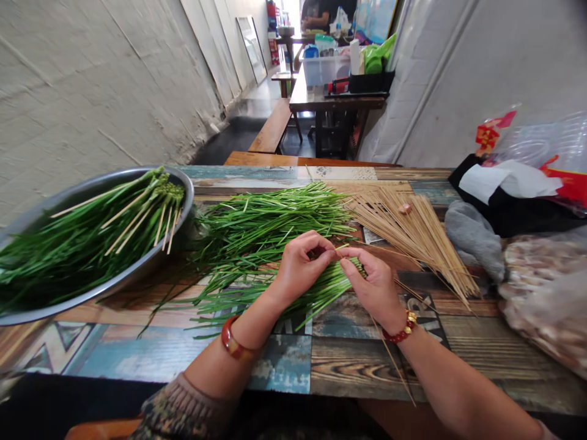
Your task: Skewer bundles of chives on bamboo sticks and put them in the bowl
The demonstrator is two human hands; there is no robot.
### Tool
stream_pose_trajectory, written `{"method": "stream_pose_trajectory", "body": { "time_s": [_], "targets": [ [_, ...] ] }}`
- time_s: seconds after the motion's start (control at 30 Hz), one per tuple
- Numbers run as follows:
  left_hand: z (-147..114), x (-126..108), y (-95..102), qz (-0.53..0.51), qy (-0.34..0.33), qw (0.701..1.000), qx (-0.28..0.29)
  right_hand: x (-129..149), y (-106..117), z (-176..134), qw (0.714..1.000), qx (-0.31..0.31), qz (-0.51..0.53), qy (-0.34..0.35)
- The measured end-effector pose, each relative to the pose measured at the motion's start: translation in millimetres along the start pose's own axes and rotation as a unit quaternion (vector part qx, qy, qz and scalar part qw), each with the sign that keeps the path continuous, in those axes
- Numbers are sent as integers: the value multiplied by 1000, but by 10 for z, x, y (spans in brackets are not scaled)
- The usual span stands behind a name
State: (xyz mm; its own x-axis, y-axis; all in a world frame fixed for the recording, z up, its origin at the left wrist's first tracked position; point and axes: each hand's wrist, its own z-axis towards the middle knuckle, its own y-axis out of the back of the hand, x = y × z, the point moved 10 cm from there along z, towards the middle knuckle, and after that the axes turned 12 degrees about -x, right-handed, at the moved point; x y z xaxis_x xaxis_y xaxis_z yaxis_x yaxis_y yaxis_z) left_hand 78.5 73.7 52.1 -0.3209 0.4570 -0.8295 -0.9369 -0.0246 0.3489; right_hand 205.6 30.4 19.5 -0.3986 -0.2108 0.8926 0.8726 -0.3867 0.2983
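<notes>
My left hand (302, 266) is closed in a pinch on the cut end of a thin green garlic chive (342, 247). Fingertip to fingertip with it, my right hand (373, 284) grips a bamboo skewer (393, 357), whose long end slants down toward the table's near edge. The skewer's tip is hidden between the fingers. Beneath both hands lies a loose spread of garlic chives (275, 214), cut ends to the right. A fanned pile of bamboo skewers (426, 238) rests just beyond my right hand.
At left, a metal basin (187, 226) holds chives threaded on skewers (160, 201). A grey plastic bag (474, 235) and a clear bag of pale pieces (541, 293) stand at right. Behind are a bench (271, 125), another table with a plastic bin (325, 70), and a person (316, 18).
</notes>
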Motion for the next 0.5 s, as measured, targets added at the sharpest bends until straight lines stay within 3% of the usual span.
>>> {"method": "stream_pose_trajectory", "body": {
  "time_s": [0.5],
  "targets": [
    [1, -99, -10, -3, -44, 999, 11, -4, 7, 5, 1000, -4, -8, 2]
  ]
}}
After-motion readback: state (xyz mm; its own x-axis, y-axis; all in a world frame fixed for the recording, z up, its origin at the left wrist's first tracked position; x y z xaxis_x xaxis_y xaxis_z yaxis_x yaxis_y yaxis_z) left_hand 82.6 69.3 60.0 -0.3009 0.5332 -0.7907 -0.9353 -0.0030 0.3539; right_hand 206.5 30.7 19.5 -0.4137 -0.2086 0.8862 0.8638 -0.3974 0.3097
